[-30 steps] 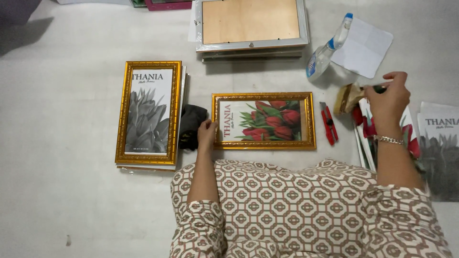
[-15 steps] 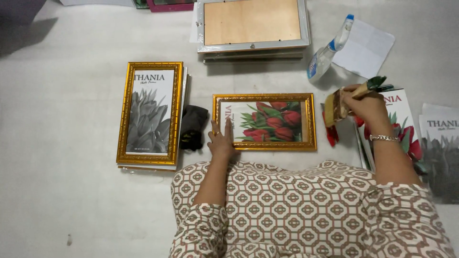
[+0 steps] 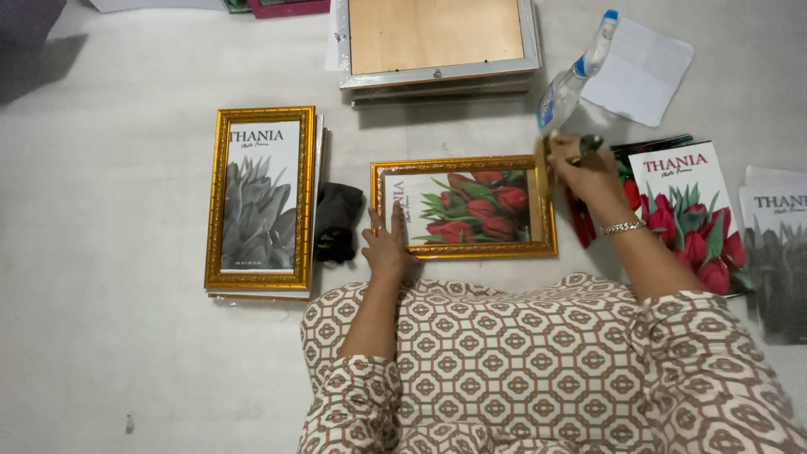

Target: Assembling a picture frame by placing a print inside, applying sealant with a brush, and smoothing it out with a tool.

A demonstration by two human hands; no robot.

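Observation:
A gold frame (image 3: pixel 461 250) holding a red tulip picture lies flat in front of me. My left hand (image 3: pixel 388 244) rests flat on its lower left corner, fingers spread and gripping nothing. At the frame's right edge, my right hand (image 3: pixel 584 171), with a bracelet on the wrist, is closed on a small tool (image 3: pixel 545 175) that has a pale wooden part and a dark green end. The tool touches the frame's right side.
A taller gold frame (image 3: pixel 259 197) with a grey plant picture lies to the left, with a black cloth (image 3: pixel 336 220) between the two frames. A stack of face-down frames (image 3: pixel 437 38) lies at the top. A spray bottle (image 3: pixel 572 80), white paper (image 3: pixel 639 59) and tulip prints (image 3: pixel 689 210) lie on the right.
My right hand carried the tool left from over the prints to the tulip frame's right edge. My left hand slid from beside the frame's left edge onto its corner.

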